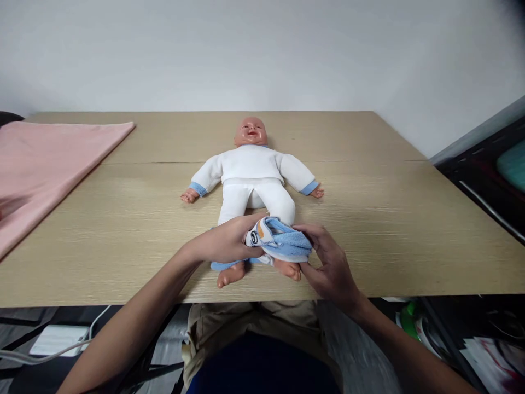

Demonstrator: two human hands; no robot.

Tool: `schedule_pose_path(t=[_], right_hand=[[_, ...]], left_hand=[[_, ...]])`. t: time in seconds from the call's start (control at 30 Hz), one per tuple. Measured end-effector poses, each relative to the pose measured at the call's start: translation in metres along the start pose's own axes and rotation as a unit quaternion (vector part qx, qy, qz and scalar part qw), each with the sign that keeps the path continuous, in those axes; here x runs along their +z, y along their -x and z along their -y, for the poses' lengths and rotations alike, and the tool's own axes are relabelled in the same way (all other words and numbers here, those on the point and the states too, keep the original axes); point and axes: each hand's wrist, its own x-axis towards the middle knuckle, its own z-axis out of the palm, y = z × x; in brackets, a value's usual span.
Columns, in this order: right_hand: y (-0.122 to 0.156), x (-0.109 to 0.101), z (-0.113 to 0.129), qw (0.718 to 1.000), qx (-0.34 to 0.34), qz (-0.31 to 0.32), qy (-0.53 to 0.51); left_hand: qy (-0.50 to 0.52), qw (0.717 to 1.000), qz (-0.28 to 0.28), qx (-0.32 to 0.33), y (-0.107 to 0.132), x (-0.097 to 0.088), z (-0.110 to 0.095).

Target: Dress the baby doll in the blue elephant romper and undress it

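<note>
A baby doll (252,175) in a white suit with blue cuffs lies on its back on the wooden table (369,219), head away from me, bare feet at the near edge. A small blue and white garment (281,241) is bunched over the doll's lower legs. My left hand (225,243) grips the garment's left side, fingers curled around it. My right hand (330,257) pinches its right side beside the doll's foot.
A pink cloth (45,164) lies spread at the table's far left. A dark shelf unit (488,175) stands to the right. Under the table's near edge are a white power strip with a cable (57,339) and some clutter at the right.
</note>
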Motion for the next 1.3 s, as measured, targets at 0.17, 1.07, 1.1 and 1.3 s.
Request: schedule_pose_path(t=[0.17, 1.07, 1.1, 1.3], right_hand=[[-0.025, -0.018, -0.009, 0.994, 0.044, 0.096, -0.006], [-0.118, -0.026, -0.027, 0.965, 0.106, 0.154, -0.185], [-0.122, -0.025, -0.028, 0.965, 0.105, 0.15, -0.189], [-0.138, -0.007, -0.044, 0.976, 0.096, 0.079, -0.18]], left_hand=[[-0.036, 0.999, -0.015, 0.012, -0.001, -0.008, 0.001], [0.022, 0.945, -0.323, -0.048, 0.063, -0.009, 0.043], [0.037, 0.94, -0.333, -0.054, 0.059, -0.009, 0.045], [-0.01, 0.964, -0.259, -0.059, 0.048, -0.016, 0.044]])
